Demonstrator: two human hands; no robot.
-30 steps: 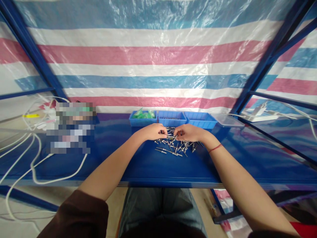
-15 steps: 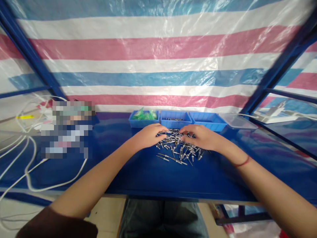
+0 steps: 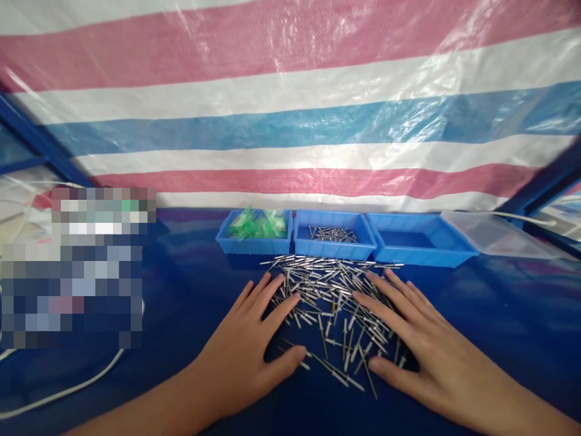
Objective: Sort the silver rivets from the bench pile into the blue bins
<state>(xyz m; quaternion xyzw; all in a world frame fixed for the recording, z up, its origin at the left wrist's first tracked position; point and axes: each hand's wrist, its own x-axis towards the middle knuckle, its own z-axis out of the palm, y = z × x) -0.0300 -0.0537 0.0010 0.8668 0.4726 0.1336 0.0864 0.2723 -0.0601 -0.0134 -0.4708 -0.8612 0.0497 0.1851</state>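
Note:
A spread of silver blind rivets [image 3: 318,278] lies on the blue tabletop [image 3: 181,315], in front of a row of bins. At its left edge rests my left hand [image 3: 249,345], fingers spread, with the fingertips touching the nearest rivets and the thumb by a few loose ones. My right hand [image 3: 417,345] lies at the right edge of the spread, fingers apart and partly over some rivets. Neither hand grips anything. Some rivets are hidden under the right fingers.
Behind the rivets stand a blue bin [image 3: 254,245] with green plastic packets [image 3: 256,224], a blue bin [image 3: 336,248] holding small metal pins or nails [image 3: 333,234], and another blue bin [image 3: 422,257]. A clear plastic sheet [image 3: 503,233] lies right. A white cable [image 3: 82,387] curves at left.
The view has moved closer to the table. Both hands, curled around the rivet pile before, are now spread flat at its sides, and the rivets lie wider and flatter.

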